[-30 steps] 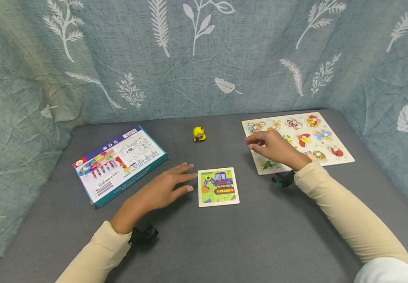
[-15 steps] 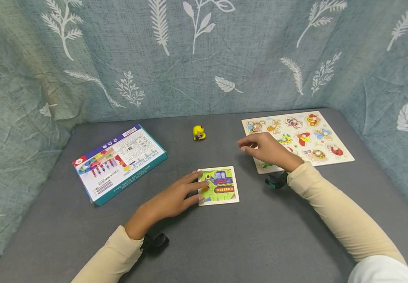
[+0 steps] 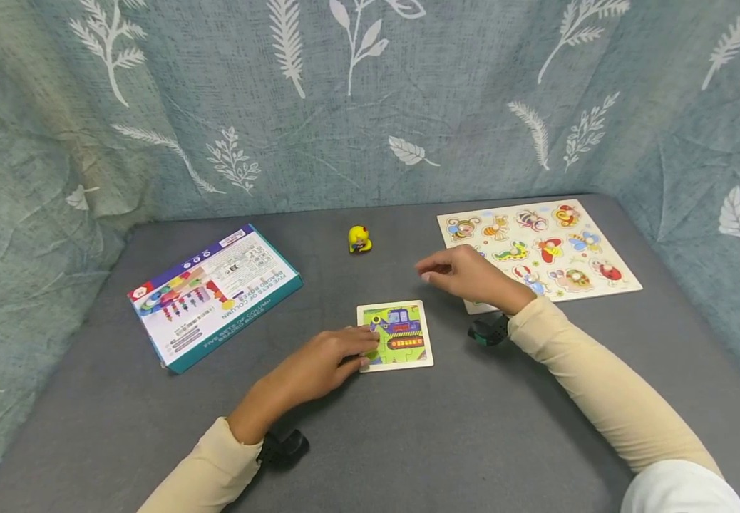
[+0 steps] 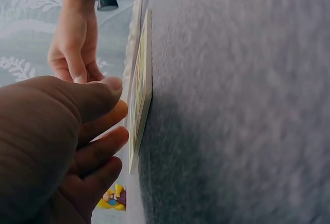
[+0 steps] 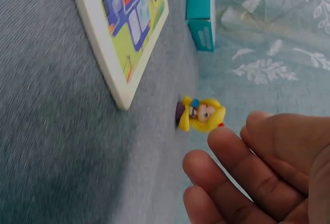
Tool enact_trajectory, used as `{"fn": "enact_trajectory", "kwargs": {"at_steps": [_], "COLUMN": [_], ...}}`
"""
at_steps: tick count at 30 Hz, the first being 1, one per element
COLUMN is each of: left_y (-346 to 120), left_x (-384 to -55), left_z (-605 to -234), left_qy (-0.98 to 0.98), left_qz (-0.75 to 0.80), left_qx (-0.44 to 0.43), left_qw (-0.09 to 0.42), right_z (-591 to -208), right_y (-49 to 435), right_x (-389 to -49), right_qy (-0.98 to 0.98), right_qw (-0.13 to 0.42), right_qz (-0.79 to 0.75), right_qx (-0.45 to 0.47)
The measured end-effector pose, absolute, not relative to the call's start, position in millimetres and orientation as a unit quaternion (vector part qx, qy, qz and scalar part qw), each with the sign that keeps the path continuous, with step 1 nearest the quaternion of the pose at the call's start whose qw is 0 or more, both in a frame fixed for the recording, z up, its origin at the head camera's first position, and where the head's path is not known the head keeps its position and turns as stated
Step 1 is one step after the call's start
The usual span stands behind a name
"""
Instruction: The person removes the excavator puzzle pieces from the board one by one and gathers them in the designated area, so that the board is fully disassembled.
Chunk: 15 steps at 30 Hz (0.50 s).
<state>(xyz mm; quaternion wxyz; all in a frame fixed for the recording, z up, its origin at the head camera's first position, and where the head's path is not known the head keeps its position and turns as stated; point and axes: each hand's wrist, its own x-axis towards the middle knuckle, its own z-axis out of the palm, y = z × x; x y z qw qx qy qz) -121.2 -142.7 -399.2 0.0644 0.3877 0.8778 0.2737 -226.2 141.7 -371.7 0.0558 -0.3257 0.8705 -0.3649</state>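
Note:
A small square puzzle (image 3: 403, 336) with a blue excavator picture in a pale frame lies flat at the middle of the table. My left hand (image 3: 319, 365) reaches over its left edge, fingers loosely bent and fingertips at the picture; whether they touch or hover I cannot tell. In the left wrist view the thumb and fingers stand apart beside the puzzle's edge (image 4: 142, 97). My right hand (image 3: 473, 276) hovers up and right of the puzzle, fingers loosely curled and holding nothing. It partly hides a large pegged insect puzzle board (image 3: 594, 246).
A yellow-haired toy figure (image 3: 359, 240) stands at the back middle. To the left lies a white and teal bead-set box (image 3: 216, 296), set at an angle. A patterned blue-green curtain (image 3: 344, 142) hangs along the back of the grey table (image 3: 396, 442).
My left hand has moved right, from beside the small puzzle to over its left edge. The right hand has drifted left, off the insect board towards the middle.

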Motion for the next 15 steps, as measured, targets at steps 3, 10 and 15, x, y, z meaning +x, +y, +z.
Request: {"fn": "enact_trajectory", "kwargs": {"at_steps": [3,10,15], "left_y": [-141,-140,-140], "left_x": [-121,-121,-121], "left_z": [-401,-405,-405], "left_qy": [0.873,0.870,0.865], "left_qz": [0.280,0.293,0.297], "left_qx": [0.395,0.389,0.399], "left_qw": [0.063,0.078,0.070], "right_z": [-374,-376,-376], "right_y": [136,125,119], "right_x": [-226,-225,-223], "right_qy": [0.867,0.851,0.842], "right_qw": [0.082,0.116,0.138], "right_qz": [-0.366,-0.373,-0.382], "right_qx": [-0.328,-0.350,-0.356]}}
